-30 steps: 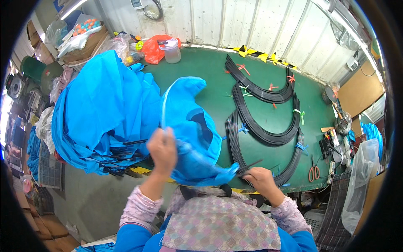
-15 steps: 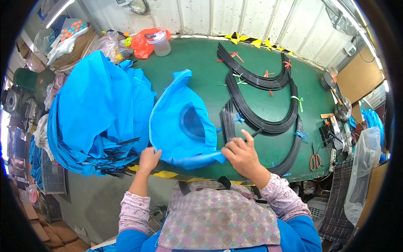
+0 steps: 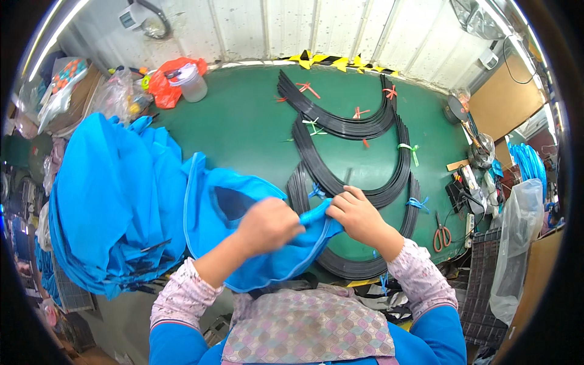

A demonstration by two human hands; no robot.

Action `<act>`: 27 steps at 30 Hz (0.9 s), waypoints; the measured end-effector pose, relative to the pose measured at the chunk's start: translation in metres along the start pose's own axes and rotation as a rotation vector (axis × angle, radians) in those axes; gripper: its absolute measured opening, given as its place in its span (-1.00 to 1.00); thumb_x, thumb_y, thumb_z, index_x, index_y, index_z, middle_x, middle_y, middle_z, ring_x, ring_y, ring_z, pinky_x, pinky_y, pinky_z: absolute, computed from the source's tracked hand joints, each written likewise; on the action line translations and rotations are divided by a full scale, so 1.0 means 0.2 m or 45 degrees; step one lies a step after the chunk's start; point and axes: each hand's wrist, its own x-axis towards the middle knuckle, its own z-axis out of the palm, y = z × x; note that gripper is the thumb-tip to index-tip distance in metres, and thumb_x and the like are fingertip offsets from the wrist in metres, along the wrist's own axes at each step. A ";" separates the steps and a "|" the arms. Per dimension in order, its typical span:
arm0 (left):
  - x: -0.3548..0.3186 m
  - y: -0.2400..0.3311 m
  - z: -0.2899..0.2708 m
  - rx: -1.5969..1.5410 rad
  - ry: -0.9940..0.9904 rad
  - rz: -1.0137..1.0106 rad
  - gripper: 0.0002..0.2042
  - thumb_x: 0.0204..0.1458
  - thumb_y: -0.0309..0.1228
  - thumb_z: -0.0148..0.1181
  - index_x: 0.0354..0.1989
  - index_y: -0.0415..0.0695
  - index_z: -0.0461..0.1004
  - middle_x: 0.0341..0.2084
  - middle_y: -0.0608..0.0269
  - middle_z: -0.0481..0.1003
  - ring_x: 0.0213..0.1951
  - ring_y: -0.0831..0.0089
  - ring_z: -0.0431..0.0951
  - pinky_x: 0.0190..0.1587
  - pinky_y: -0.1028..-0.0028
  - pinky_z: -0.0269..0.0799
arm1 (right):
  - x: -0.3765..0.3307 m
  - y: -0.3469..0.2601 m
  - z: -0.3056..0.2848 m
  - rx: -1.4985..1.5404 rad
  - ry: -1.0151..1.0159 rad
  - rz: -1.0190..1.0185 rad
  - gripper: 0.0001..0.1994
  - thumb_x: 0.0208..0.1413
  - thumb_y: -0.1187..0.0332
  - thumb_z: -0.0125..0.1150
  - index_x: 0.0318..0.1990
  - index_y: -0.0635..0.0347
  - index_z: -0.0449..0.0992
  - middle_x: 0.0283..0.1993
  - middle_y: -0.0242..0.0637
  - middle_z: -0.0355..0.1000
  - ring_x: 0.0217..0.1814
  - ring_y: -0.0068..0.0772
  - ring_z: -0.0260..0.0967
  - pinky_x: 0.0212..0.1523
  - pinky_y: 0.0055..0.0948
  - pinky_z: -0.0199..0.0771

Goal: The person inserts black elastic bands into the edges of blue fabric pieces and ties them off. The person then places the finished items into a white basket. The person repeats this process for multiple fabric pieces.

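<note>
In front of me a blue cloth piece (image 3: 267, 264) with a dark mesh window (image 3: 232, 203) sags over the table's near edge. My right hand (image 3: 360, 216) pinches the end of its rolled hem. A short dark stick-like end, blurred, rises above those fingers; I cannot tell whether they grip it. My left hand (image 3: 271, 225), smeared by motion, is closed round the same hem, close to the right. Bundles of thin black strips (image 3: 340, 125), bent into curves and tied with coloured ribbons, lie beyond my hands.
A tall heap of blue cloth pieces (image 3: 115, 207) with black strip ends poking out covers the table's left. Behind it stand a red bag (image 3: 164, 85) and a translucent plastic tub (image 3: 193, 86). Scissors (image 3: 441, 236) lie at the right edge of the green table (image 3: 243, 121).
My left hand has moved right and up from the cloth's lower left edge to its hem beside my right hand. The cloth is pulled nearer and folded. The view has shifted.
</note>
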 end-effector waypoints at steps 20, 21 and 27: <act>0.13 0.05 0.05 -0.014 -0.868 -1.006 -0.72 0.12 -0.19 0.21 -0.35 -0.15 0.34 -0.67 0.06 0.52 -0.57 0.00 0.57 -0.55 0.10 0.47 | 0.56 1.32 0.96 0.080 0.411 0.504 -0.65 -0.05 0.38 0.38 -0.13 0.18 0.39 -0.30 -0.22 0.46 -0.21 -0.13 0.47 -0.22 -0.21 0.52; 0.12 0.03 0.05 -0.059 -0.816 -1.000 -0.74 0.12 -0.21 0.21 -0.33 -0.14 0.36 -0.63 0.05 0.53 -0.55 -0.02 0.57 -0.52 0.09 0.47 | 0.53 1.29 0.91 0.241 0.480 0.522 -0.69 -0.02 0.41 0.34 -0.13 0.20 0.38 -0.30 -0.21 0.47 -0.25 -0.11 0.48 -0.25 -0.23 0.53; 0.04 -0.09 -0.11 -0.445 -0.471 -1.142 -0.84 0.10 -0.38 0.23 -0.29 -0.23 0.49 -0.41 -0.08 0.53 -0.35 -0.02 0.55 -0.29 0.23 0.46 | 0.26 0.46 0.31 0.818 0.642 0.447 -0.68 0.07 0.49 0.19 0.02 0.14 0.43 -0.32 -0.13 0.51 -0.40 -0.06 0.51 -0.38 -0.26 0.54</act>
